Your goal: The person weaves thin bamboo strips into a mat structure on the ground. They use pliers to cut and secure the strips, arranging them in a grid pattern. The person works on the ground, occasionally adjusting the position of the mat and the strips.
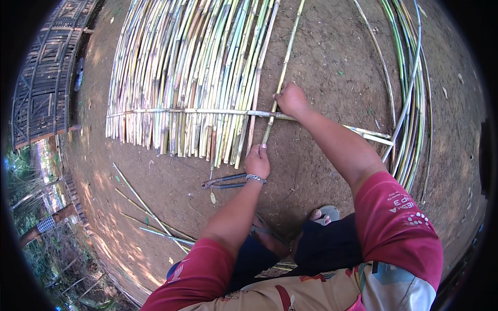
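Observation:
A long, thin cane (287,56) runs away from me over the dirt. My left hand (258,161) is closed at its near end, where the cane meets the fingers. Farther up, my right hand (293,100) is closed around the same cane, just above a crosswise cane (207,111). Left of it lies a wide row of many similar canes (181,57), side by side, with the crosswise cane over them. Pincers (225,181) with dark handles rest on the ground beside my left wrist, partly behind it.
Loose thin canes (150,212) lie at the lower left. A bundle of long greenish canes (412,119) stretches along the right. A dark woven panel (44,78) stands at the far left. My sandalled foot (328,213) is on the dirt near me.

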Demonstrator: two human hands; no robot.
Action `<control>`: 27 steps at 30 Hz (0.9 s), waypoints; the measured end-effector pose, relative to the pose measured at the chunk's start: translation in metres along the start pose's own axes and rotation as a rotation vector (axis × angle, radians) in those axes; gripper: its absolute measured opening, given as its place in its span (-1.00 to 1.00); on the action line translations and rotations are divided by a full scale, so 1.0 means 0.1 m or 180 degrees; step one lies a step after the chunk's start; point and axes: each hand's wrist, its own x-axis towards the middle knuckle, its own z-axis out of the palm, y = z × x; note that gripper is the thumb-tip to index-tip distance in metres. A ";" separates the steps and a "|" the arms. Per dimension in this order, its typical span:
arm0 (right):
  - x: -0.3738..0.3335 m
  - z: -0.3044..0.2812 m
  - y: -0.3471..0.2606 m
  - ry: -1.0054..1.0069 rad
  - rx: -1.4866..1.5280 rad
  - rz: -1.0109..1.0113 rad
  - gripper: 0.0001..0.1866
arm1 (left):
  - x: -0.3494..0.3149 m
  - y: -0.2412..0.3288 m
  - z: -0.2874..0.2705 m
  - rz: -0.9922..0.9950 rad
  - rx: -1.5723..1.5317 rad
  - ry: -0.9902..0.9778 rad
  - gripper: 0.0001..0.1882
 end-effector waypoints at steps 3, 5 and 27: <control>-0.03 0.01 -0.08 -0.0080 -0.0107 -0.0057 -0.58 | -0.05 -0.05 -0.03 0.0121 -0.0185 0.0296 -0.71; -0.03 0.03 -0.14 -0.0070 -0.0238 -0.0081 -0.59 | -0.07 -0.06 -0.07 0.0353 -0.0032 0.0424 -0.74; 0.10 0.05 -0.41 -0.0536 -0.0597 -0.0140 -0.76 | 0.08 0.09 -0.46 0.0159 0.0576 -0.0132 -0.75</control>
